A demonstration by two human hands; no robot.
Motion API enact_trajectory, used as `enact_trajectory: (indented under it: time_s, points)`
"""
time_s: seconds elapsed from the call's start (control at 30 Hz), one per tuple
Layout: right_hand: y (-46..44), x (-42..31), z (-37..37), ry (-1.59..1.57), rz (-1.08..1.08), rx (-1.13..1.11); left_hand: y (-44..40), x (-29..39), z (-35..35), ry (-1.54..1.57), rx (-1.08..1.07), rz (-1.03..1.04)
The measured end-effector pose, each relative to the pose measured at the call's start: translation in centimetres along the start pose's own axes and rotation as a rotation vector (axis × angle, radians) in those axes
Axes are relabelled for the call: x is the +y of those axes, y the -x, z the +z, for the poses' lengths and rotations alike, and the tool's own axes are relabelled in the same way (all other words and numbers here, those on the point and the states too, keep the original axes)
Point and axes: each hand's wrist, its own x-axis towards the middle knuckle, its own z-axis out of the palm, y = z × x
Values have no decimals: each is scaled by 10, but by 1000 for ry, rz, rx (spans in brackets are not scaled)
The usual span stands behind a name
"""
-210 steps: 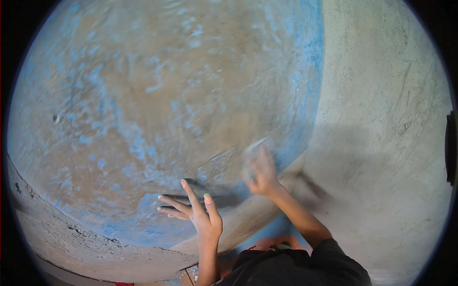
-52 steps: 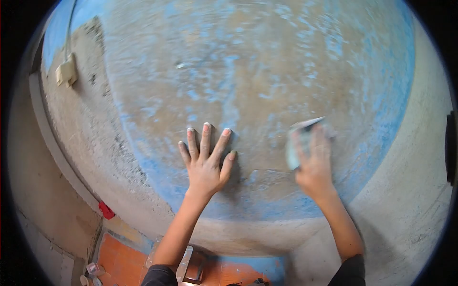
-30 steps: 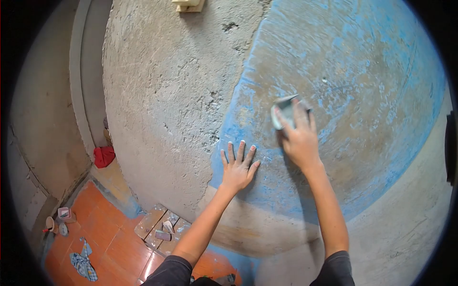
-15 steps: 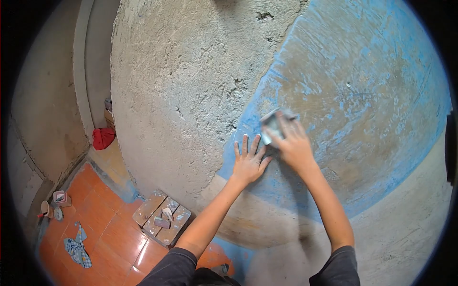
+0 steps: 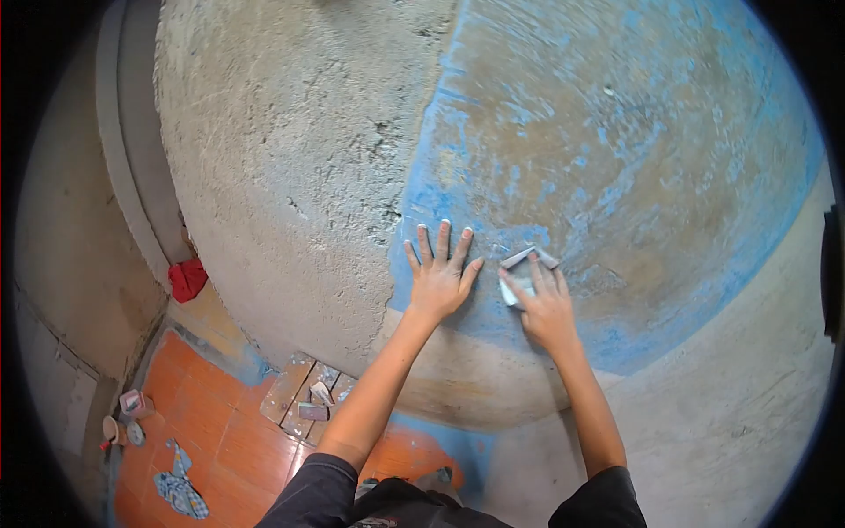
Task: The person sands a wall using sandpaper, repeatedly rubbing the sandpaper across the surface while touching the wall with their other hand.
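Note:
My left hand [image 5: 440, 280] lies flat with spread fingers on the blue-edged part of the wall [image 5: 563, 150], near its border with rough grey plaster. To its right, my right hand [image 5: 544, 304] presses a folded pale sheet, perhaps sandpaper [image 5: 519, 290], against the wall. The sheet's edges stick out beyond the fingertips and at the left of the hand. The patch around both hands is worn, with blue paint showing through grey-brown.
Below left, a wooden stool [image 5: 286, 392] bears a small block [image 5: 312, 411] and a scrap. On the orange tiled floor [image 5: 242, 449] lie a checked cloth [image 5: 180, 493], a cup [image 5: 112, 429] and a pink container [image 5: 136, 404]. A red bundle [image 5: 187, 280] is by the wall's left edge.
My right hand has moved down the wall with the sheet and now sits farther from my left hand. My left hand is still flat on the wall. The view has shifted slightly.

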Motion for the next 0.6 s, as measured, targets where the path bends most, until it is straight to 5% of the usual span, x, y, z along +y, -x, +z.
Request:
enact_trajectory:
  time_s: [0.13,0.27,0.4,0.5,0.53,0.6]
  points:
    - [6,20,9,9,428,517,-1,-1,-2,-11,-31,1]
    - [28,26,0,-48,-18,-94,0,-5,-1,-20,-59,19]
    - [25,58,7,9,473,639,-2,-7,0,-77,-46,48]
    - [44,44,2,143,202,160,-3,-11,-2,-126,-80,53]
    - [53,50,-2,-42,-14,10,-2,-7,0,-152,-87,56]
    - [67,60,-15,2,213,168,5,6,4,-21,-122,-26]
